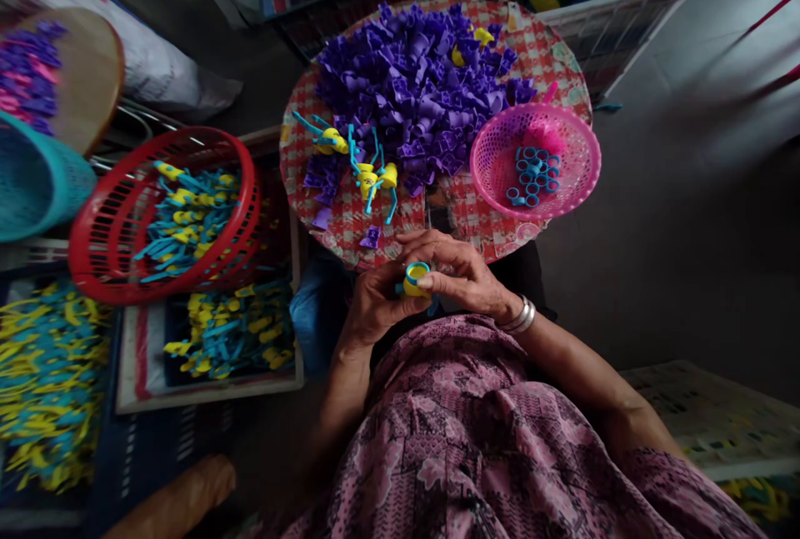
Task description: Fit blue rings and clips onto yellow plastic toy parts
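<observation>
My left hand [375, 301] and my right hand [459, 272] meet just below the round checkered table [475, 222]. Both are closed on one small yellow plastic piece with a blue ring [416, 278], pinched between the fingers. On the table lies a big heap of purple plastic parts [418, 89]. Two or three assembled blue-and-yellow toys [372, 177] lie at its near left. A pink basket [534, 160] at the right of the table holds several blue rings [531, 177].
A red basket [166, 214] of blue-and-yellow toys stands left of the table, above a tray [212, 347] with more. A dark crate [50, 381] at far left holds many. A teal basket [31, 181] and a round board with purple parts [75, 64] sit at upper left.
</observation>
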Tool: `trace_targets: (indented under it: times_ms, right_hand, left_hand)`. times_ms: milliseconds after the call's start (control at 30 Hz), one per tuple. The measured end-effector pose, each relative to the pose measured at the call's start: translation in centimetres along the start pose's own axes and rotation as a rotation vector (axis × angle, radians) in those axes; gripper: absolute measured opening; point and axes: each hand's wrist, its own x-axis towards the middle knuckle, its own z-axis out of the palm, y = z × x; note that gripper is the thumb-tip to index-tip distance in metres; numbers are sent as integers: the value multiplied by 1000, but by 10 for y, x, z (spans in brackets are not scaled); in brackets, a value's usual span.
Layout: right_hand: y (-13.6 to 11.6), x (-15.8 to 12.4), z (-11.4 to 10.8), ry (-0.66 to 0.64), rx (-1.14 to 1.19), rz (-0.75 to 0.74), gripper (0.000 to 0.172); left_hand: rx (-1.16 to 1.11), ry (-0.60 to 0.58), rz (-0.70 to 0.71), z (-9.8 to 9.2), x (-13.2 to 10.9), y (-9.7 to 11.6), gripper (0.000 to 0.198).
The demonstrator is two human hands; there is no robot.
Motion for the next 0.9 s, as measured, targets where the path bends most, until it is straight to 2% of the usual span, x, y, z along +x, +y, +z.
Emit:
trace_targets:
  times_ms: [167,400,567,767,900]
  right_hand:
    - [-1,0,-2,-49,50,-1,39]
    - [-5,2,-1,-72,79,45,45]
    - [-2,1,-2,-79,87,23,39]
    - [-3,-3,3,12,79,75,47]
    - [-4,-7,14,159,247,251,57]
  left_hand:
    - [-63,-46,-14,-1,0,-11,49]
    - [-27,5,-40,-3,-1,-21,62]
    - [-37,22,-21,0,-1,-24,65]
    - [-101,72,23,7,0,-21,59]
    - [-74,91,5,11,-1,-9,52]
